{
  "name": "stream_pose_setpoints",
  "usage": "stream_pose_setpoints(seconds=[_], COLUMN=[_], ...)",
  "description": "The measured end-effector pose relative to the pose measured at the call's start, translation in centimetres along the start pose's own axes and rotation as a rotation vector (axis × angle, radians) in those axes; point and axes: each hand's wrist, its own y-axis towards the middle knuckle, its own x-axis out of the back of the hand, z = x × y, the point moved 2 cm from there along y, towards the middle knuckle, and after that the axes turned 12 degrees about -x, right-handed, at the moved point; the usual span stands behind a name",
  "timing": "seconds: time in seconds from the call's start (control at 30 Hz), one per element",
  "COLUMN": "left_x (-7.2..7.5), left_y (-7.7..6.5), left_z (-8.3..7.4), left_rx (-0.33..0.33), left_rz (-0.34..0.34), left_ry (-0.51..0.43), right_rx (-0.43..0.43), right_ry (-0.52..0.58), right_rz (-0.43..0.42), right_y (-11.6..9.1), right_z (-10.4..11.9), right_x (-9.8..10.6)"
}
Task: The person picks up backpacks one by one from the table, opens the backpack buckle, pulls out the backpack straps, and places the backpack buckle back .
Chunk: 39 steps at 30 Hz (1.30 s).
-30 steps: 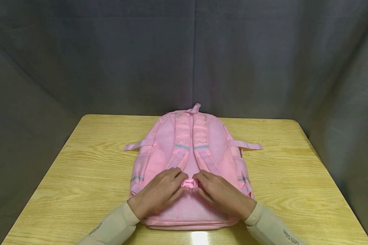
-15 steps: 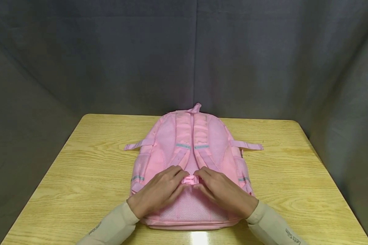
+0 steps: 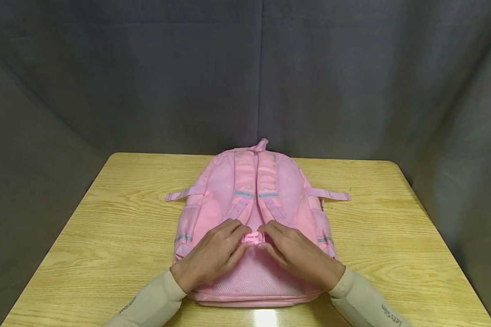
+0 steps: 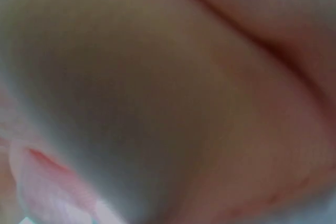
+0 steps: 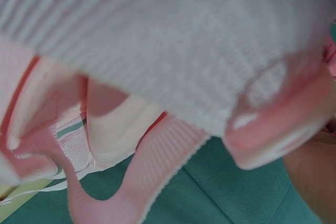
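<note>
A pink backpack (image 3: pixel 255 272) lies on the table with its shoulder straps facing up. Across its middle is a pink plastic buckle (image 3: pixel 253 237), whose two halves look joined. My left hand (image 3: pixel 214 250) pinches the buckle's left end between fingers and thumb. At the right end, my right hand (image 3: pixel 296 252) pinches it the same way. The right wrist view has pale webbing close to the camera, a pink buckle part (image 5: pixel 281 124) and some skin (image 5: pixel 315 177) at the edge. A blurred close surface fills most of the left wrist view, with pink fabric (image 4: pixel 52 187) low at the left.
The backpack rests on a wood-grain table (image 3: pixel 393 245). Loose strap ends stick out from its left side (image 3: pixel 180 195) and right side (image 3: pixel 331 194). A dark grey curtain (image 3: pixel 167 81) hangs behind the table and along both sides.
Both hands and the buckle between them have shifted slightly up the backpack, away from me. Their grip looks the same, and the backpack stays in place.
</note>
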Motion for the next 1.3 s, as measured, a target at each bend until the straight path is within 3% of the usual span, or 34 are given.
stream_pose_setpoints(seconds=[0.4, 1.3], left_x=[-0.06, -0.22], left_y=[0.0, 0.12], left_z=[0.09, -0.07], left_rx=[0.033, 0.036], left_rz=[-0.03, -0.072], left_ry=[-0.033, -0.014], right_rx=[0.021, 0.021], right_ry=[0.001, 0.021], right_rz=[-0.009, -0.024], right_y=[0.06, 0.05], right_z=[0.04, -0.04], right_x=[0.13, 0.07])
